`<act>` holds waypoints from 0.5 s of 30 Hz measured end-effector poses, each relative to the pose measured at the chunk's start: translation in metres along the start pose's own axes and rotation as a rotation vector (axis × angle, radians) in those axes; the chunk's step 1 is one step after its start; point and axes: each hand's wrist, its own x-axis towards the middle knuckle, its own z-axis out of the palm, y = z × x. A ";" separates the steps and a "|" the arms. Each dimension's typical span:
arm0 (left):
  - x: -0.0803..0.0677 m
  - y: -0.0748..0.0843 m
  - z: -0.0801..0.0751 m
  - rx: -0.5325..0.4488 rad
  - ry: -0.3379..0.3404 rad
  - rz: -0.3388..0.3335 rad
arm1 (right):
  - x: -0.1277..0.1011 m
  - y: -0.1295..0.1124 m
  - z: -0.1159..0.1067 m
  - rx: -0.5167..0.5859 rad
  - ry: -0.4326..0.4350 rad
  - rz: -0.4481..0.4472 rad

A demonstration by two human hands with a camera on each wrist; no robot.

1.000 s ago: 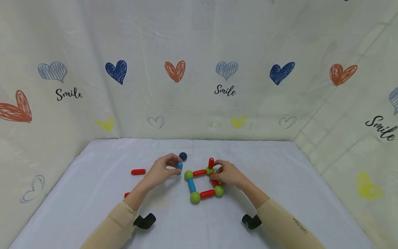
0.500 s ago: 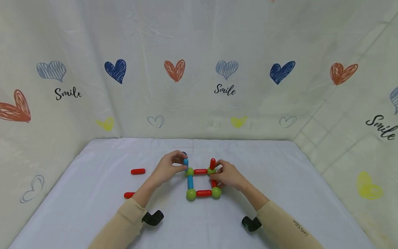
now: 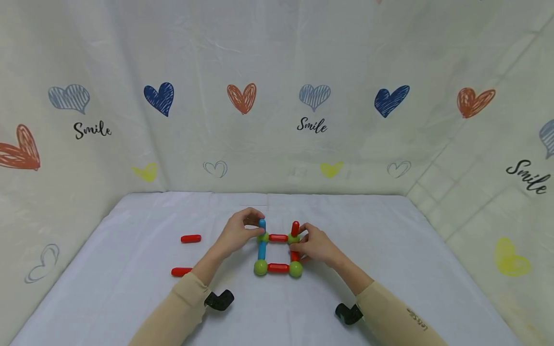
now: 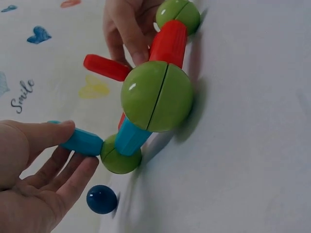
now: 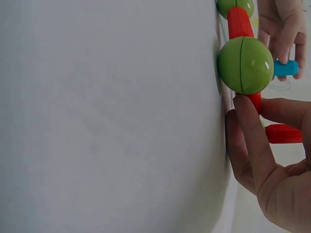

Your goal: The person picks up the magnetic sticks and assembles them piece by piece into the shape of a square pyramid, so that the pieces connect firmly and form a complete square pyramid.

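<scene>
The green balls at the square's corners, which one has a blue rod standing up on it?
The far-left green ball: the left hand pinches an upright blue rod on top of it. The far-right ball carries an upright red rod; the two near balls carry none.

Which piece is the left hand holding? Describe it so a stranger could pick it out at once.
Start at the square frame of sticks and green balls in the middle of the white table. At its far left corner ball a blue stick stands upright, pinched by the left hand. It is the only upright blue one; the other upright stick is red.
</scene>
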 end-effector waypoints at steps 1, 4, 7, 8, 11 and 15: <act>0.000 0.000 0.000 0.002 0.000 -0.005 | 0.000 0.000 0.000 -0.004 -0.001 -0.003; 0.001 -0.001 0.001 0.002 -0.006 -0.012 | -0.001 -0.001 -0.001 -0.007 -0.002 0.004; 0.002 -0.001 0.001 0.008 -0.013 -0.015 | -0.001 -0.002 -0.001 -0.012 -0.005 0.008; 0.002 0.000 0.001 0.008 -0.015 -0.013 | -0.001 -0.002 -0.001 -0.008 -0.004 0.011; 0.002 0.001 0.002 0.011 -0.017 -0.016 | -0.001 -0.002 -0.001 -0.010 -0.010 0.006; 0.003 0.001 0.002 0.010 -0.020 -0.021 | -0.001 -0.002 -0.002 -0.021 -0.017 0.001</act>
